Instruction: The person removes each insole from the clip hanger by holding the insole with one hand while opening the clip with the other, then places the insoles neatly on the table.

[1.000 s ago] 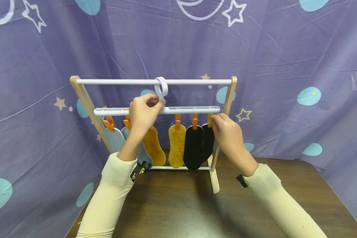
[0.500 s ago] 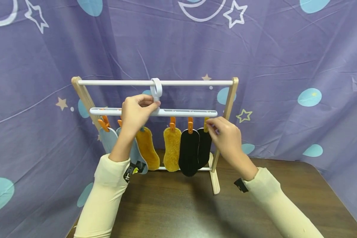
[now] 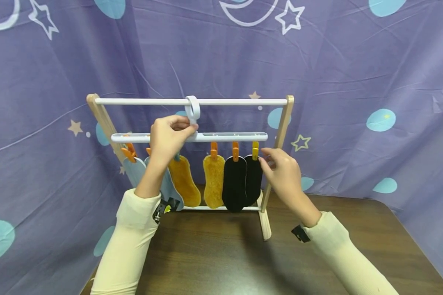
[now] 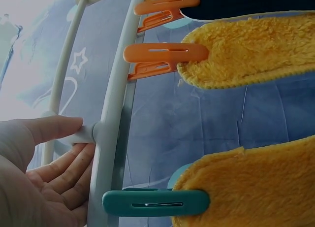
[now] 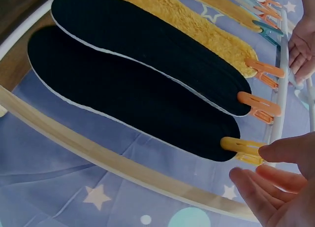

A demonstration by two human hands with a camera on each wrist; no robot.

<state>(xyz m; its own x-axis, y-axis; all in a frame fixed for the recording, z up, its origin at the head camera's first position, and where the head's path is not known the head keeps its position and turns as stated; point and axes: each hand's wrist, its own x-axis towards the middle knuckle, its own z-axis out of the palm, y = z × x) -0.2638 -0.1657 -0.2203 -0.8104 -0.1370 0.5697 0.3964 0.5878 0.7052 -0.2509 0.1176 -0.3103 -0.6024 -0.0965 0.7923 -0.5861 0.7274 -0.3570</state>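
A white clip hanger (image 3: 229, 137) hangs by its ring hook from the white rail (image 3: 243, 101) of a drying rack. My left hand (image 3: 170, 137) pinches its neck just below the hook, thumb against fingers. From the bar hang pale blue insoles (image 3: 134, 174), two fuzzy yellow insoles (image 3: 214, 182) and two black insoles (image 3: 234, 184), held by clips. The rightmost black insole (image 5: 133, 99) is in a yellow clip (image 3: 255, 150). Beside that clip is my right hand (image 3: 282, 170), thumb and fingers spread apart, holding nothing. A teal clip (image 4: 156, 203) grips one yellow insole.
The rack's wooden right leg (image 3: 283, 123) stands just behind my right hand, its foot (image 3: 264, 225) on the brown table (image 3: 214, 254). A purple curtain (image 3: 339, 82) with moons and stars hangs close behind and at both sides.
The hanger has slid slightly left along the rail with my left hand. My right hand has let go of the yellow clip and drawn a little to its right.
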